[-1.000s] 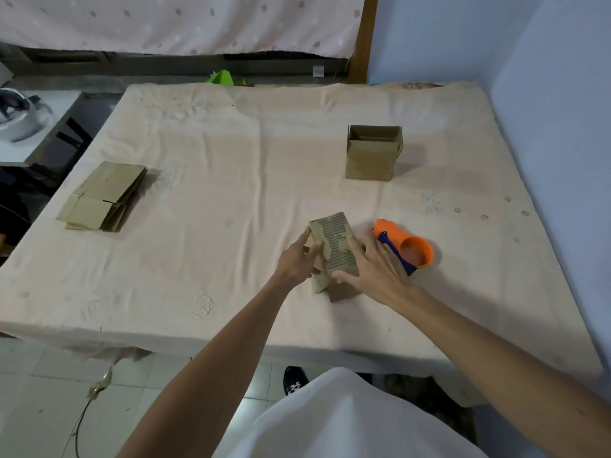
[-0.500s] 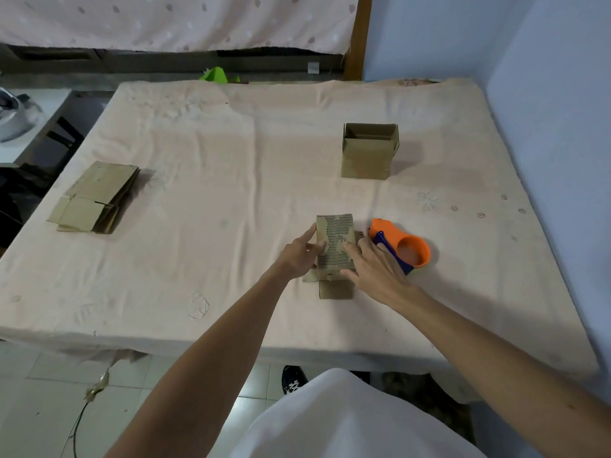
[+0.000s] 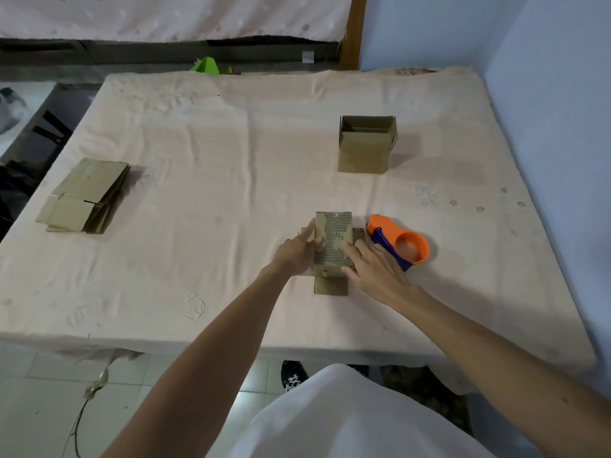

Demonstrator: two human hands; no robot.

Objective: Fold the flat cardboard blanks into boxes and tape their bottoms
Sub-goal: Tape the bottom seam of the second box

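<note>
Flaps of the small brown cardboard box (image 3: 332, 234) are pressed down by the straight-fingered left hand (image 3: 294, 256) and right hand (image 3: 377, 272). They could spring open if released for the orange tape dispenser (image 3: 401, 242) just right of the box.

The left hand (image 3: 297, 256) hides the left side of the box (image 3: 334, 239).

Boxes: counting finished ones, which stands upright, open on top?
The far box, alone behind the dispenser; the near box sits between left hand and right hand.
</note>
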